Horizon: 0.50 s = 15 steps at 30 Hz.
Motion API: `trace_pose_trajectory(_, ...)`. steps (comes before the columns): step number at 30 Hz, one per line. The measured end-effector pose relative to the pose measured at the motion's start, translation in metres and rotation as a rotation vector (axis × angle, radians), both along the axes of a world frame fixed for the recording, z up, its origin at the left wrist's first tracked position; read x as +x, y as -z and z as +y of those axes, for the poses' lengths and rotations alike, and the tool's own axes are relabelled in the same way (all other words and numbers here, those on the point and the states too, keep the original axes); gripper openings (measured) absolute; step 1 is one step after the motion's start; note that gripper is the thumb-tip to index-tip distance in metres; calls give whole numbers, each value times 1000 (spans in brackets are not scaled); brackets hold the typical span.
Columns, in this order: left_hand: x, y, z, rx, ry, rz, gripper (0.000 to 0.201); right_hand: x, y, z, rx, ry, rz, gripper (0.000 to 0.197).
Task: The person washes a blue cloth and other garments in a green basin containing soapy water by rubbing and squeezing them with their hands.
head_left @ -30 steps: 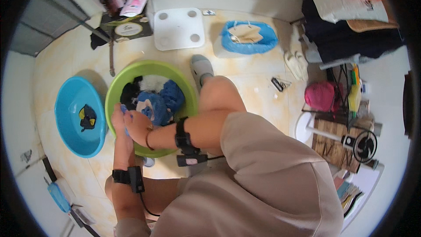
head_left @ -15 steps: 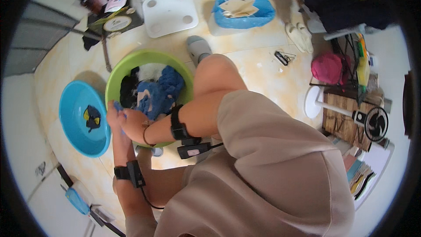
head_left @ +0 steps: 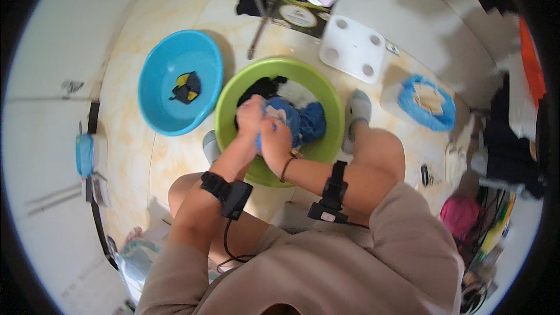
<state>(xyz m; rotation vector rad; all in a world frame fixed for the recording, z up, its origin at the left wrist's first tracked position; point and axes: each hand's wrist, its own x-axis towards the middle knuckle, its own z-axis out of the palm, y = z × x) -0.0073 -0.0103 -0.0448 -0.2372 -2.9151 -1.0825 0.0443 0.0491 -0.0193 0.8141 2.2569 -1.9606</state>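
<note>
Both my hands are closed on a blue cloth garment [head_left: 291, 118] inside a green basin [head_left: 335, 102]. My left hand [head_left: 249, 115] grips it on the left, and my right hand [head_left: 276, 137] is close beside it, fingers wrapped round the cloth. More of the blue fabric, with a pale patch, spreads to the right of my hands. Black cloth [head_left: 262, 90] and white foam or pale fabric [head_left: 297, 91] lie at the basin's far side. What the basin holds beneath my arms is hidden.
A blue basin [head_left: 153, 114] with a dark and yellow cloth item [head_left: 187, 87] stands to the left. Beyond the green basin are a dark box [head_left: 297, 17] and a white scale [head_left: 353, 48]. A bin with a blue liner [head_left: 408, 104] stands right. A thin metal leg [head_left: 256, 38] rises behind.
The view has turned, so the basins appear further right. My hands have moved from the green basin's left rim to over its middle, still gripping the blue cloth.
</note>
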Motion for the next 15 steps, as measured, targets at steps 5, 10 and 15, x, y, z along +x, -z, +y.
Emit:
trace_pose_trajectory(5, 28, 5, 24, 490, -498, -495, 31, -43, 27, 46, -348, -17, -166, 32)
trace_pose_trajectory(10, 8, -39, 19, 746, -535, -654, 27, -9, -2, 28, -307, 41, -101, 32)
trace_pose_trajectory(15, 16, -9, 29, 428, -404, -300, 31, -13, 9, 28, -316, 80, -7, 30)
